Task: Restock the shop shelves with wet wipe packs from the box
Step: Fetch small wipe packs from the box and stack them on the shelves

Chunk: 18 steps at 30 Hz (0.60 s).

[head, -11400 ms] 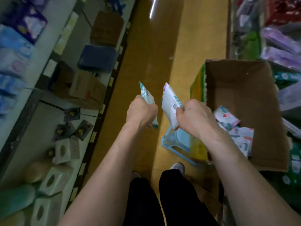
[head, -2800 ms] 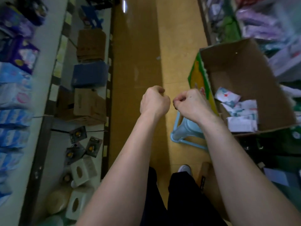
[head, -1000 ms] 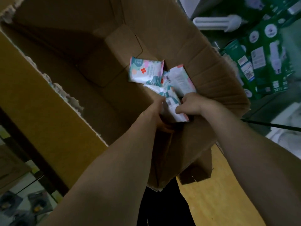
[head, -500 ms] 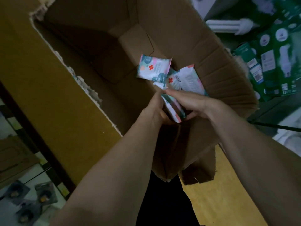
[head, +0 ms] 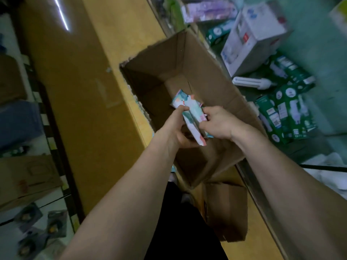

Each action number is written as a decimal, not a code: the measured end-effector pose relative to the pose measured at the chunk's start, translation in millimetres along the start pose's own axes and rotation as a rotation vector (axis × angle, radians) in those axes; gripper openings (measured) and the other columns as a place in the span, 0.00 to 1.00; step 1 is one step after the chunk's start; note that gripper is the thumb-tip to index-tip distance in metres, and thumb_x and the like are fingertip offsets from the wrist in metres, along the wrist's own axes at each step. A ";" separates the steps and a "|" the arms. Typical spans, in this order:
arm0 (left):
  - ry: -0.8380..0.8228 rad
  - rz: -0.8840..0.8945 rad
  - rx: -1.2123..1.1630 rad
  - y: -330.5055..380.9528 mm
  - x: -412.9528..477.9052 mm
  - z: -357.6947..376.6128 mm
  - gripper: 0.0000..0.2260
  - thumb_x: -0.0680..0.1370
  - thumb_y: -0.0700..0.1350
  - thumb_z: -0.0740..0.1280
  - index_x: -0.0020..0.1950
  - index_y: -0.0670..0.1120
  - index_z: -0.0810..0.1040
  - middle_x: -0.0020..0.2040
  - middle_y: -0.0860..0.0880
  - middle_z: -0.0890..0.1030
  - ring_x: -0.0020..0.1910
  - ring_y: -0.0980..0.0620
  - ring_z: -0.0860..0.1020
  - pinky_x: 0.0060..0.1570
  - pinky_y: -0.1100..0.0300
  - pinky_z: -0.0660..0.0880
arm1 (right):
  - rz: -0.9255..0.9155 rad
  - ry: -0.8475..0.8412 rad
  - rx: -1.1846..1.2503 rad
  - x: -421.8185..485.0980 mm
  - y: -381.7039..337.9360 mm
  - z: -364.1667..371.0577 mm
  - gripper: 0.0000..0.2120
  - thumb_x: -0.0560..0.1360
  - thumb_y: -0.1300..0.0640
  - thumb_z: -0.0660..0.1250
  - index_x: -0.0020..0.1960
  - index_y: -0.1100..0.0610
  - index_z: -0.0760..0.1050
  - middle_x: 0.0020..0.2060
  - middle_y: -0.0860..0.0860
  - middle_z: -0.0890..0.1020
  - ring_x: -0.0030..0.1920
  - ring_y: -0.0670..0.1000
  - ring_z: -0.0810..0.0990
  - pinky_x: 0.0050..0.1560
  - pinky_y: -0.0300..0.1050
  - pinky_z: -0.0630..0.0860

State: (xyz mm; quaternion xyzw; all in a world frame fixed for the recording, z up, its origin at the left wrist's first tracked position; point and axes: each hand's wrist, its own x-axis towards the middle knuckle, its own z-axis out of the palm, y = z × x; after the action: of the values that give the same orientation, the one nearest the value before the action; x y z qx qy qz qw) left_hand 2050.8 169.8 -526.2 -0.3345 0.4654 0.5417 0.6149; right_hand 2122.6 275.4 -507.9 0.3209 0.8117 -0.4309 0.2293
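Observation:
The open brown cardboard box (head: 199, 59) stands in the aisle, its inside mostly bare. Above it both my hands hold a small bunch of wet wipe packs (head: 191, 113), white and teal with pink and red marks. My left hand (head: 174, 132) grips the packs from the left and underneath, thumb on top. From the right, my right hand (head: 217, 122) curls its fingers round the packs' other side. How many packs are in the bunch I cannot tell.
Green light-bulb cartons (head: 285, 111), a loose white bulb (head: 251, 83) and a white carton (head: 251, 34) fill the right-hand shelf. On the left are shelf edges with brown boxes (head: 24, 181), a blue pack (head: 16, 122) and small blister cards (head: 41, 224). Yellow floor (head: 78, 76) runs between.
My hands have gathered the loose packs off the box bottom and lifted them together. The view has pulled back and up, so the aisle and shelves show again.

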 end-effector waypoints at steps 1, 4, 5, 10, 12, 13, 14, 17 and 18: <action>-0.023 0.015 -0.019 -0.4 -12.0 -2.4 0.22 0.75 0.55 0.63 0.63 0.44 0.77 0.53 0.40 0.79 0.49 0.40 0.77 0.48 0.45 0.74 | -0.037 0.012 -0.016 -9.4 -7.4 -4.2 0.14 0.73 0.55 0.63 0.58 0.53 0.78 0.52 0.55 0.81 0.51 0.57 0.79 0.55 0.51 0.77; -0.074 0.064 -0.073 -2.0 -47.2 -8.7 0.20 0.75 0.54 0.61 0.59 0.42 0.78 0.50 0.40 0.79 0.47 0.40 0.77 0.47 0.46 0.74 | -0.136 0.024 -0.077 -34.2 -30.0 -11.0 0.16 0.72 0.54 0.62 0.59 0.51 0.77 0.52 0.55 0.81 0.52 0.58 0.79 0.55 0.54 0.77; -0.077 0.084 -0.086 -2.2 -58.5 -11.4 0.21 0.75 0.55 0.61 0.59 0.42 0.78 0.50 0.40 0.79 0.48 0.40 0.77 0.48 0.46 0.74 | -0.169 0.015 -0.097 -42.2 -39.7 -12.9 0.14 0.73 0.54 0.63 0.58 0.51 0.78 0.51 0.55 0.81 0.51 0.58 0.79 0.53 0.53 0.77; -0.094 0.219 -0.135 -3.7 -113.8 -29.3 0.19 0.77 0.54 0.60 0.49 0.39 0.79 0.44 0.39 0.81 0.46 0.40 0.77 0.51 0.46 0.74 | -0.311 0.018 -0.157 -76.9 -85.6 -14.6 0.05 0.73 0.57 0.63 0.39 0.50 0.74 0.37 0.49 0.79 0.40 0.53 0.77 0.38 0.46 0.74; -0.103 0.278 -0.168 -5.7 -135.6 -43.9 0.18 0.77 0.53 0.61 0.50 0.39 0.80 0.45 0.38 0.83 0.46 0.40 0.79 0.49 0.45 0.76 | -0.383 0.013 -0.171 -91.8 -105.3 -8.6 0.05 0.70 0.57 0.63 0.44 0.52 0.77 0.40 0.52 0.82 0.44 0.56 0.79 0.44 0.52 0.76; -0.103 0.304 -0.183 -7.0 -144.9 -52.5 0.19 0.76 0.53 0.62 0.56 0.40 0.80 0.50 0.38 0.82 0.48 0.39 0.79 0.47 0.45 0.78 | -0.415 0.006 -0.173 -98.3 -114.5 -4.7 0.05 0.69 0.57 0.63 0.43 0.53 0.77 0.40 0.52 0.82 0.44 0.57 0.80 0.45 0.53 0.77; -0.094 0.323 -0.196 -8.9 -153.9 -60.4 0.21 0.75 0.53 0.63 0.62 0.41 0.78 0.56 0.38 0.81 0.49 0.38 0.79 0.45 0.43 0.79 | -0.442 -0.003 -0.173 -103.9 -123.1 -0.7 0.04 0.69 0.57 0.63 0.40 0.52 0.76 0.39 0.52 0.82 0.43 0.57 0.80 0.45 0.54 0.77; -0.065 0.384 -0.260 -17.4 -177.3 -89.0 0.25 0.74 0.52 0.64 0.69 0.44 0.75 0.64 0.39 0.77 0.51 0.38 0.79 0.42 0.40 0.78 | -0.518 -0.052 -0.200 -121.1 -149.1 15.9 0.05 0.69 0.57 0.63 0.36 0.49 0.74 0.36 0.50 0.80 0.40 0.55 0.78 0.44 0.53 0.76; -0.059 0.405 -0.284 -22.4 -187.4 -97.7 0.24 0.73 0.52 0.64 0.68 0.45 0.76 0.63 0.40 0.78 0.51 0.38 0.79 0.43 0.41 0.78 | -0.534 -0.072 -0.209 -128.0 -157.8 21.8 0.06 0.69 0.57 0.63 0.35 0.48 0.74 0.35 0.49 0.79 0.39 0.54 0.77 0.43 0.52 0.75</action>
State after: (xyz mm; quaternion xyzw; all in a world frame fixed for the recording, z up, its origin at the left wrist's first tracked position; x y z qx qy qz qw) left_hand 2055.9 9.6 -386.6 -0.3015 0.4238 0.7234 0.4540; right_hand 2099.5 148.9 -349.2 0.0549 0.8987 -0.4011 0.1685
